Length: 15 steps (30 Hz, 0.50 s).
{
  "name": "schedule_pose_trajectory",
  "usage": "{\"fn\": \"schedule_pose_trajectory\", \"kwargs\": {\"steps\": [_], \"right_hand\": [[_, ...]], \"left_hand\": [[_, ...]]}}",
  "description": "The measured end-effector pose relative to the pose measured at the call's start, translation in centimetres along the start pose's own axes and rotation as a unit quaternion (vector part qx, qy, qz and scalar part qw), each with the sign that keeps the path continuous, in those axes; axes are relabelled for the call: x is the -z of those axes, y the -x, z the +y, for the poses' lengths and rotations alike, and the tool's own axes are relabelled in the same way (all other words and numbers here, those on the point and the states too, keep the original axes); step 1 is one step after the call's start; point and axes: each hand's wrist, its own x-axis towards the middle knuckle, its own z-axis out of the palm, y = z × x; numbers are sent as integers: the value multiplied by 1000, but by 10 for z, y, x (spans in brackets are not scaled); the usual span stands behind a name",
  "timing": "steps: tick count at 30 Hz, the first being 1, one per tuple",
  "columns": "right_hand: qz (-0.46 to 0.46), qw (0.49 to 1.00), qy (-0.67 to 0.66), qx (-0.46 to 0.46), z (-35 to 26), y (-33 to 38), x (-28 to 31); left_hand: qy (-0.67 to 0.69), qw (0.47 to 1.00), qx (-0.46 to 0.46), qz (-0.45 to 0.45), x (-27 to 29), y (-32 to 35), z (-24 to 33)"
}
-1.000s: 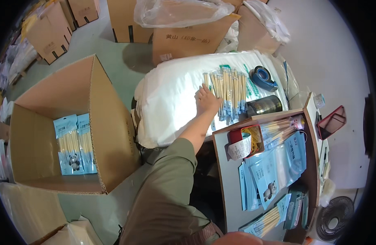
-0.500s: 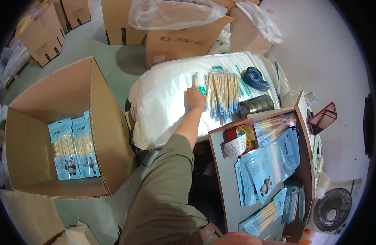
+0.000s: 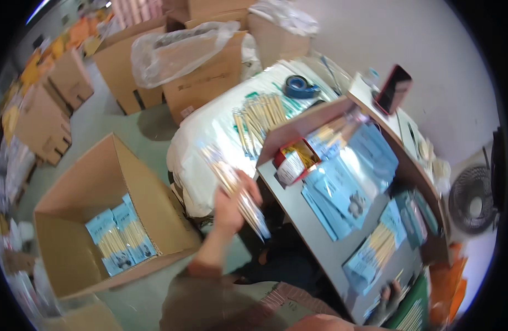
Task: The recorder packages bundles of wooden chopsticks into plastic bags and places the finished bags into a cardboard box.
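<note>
My left hand (image 3: 232,207) is closed round a bundle of chopsticks (image 3: 216,164) in clear wrappers with blue ends, held tilted above the near edge of the white sack pile. A row of more wrapped chopsticks (image 3: 263,113) lies on the white sacks (image 3: 196,129). At the lower right, my right hand (image 3: 387,305), partly in a dark grey covering, rests low by the grey desk's near end; its fingers are blurred and partly hidden. Close to it on the desk lies a filled blue chopstick packet (image 3: 378,245), and beyond that, flat blue bags (image 3: 342,193).
An open carton (image 3: 72,243) with filled blue packets stands at the left. The desk (image 3: 298,220) has a raised wooden rim and holds a small red box (image 3: 298,160). Blue tape (image 3: 301,87), a phone (image 3: 393,90) and a fan (image 3: 474,198) are farther right.
My left hand has lifted a bundle of chopsticks off the sacks and drawn it nearer. The view has turned, and my right hand now shows at the lower right.
</note>
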Motion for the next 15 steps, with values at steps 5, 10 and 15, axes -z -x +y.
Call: {"fn": "schedule_pose_trajectory", "kwargs": {"steps": [5, 10, 15], "right_hand": [[-449, 840, -295, -76, -74, -2, -113], [-495, 793, -319, -156, -30, 14, -133], [-427, 852, -291, -80, 7, 39, -93]], "left_hand": [[-38, 902, 362, -233, -33, 138, -87], [-89, 828, 495, -250, -17, 187, -114], [-98, 864, 457, -188, -31, 217, -138]]}}
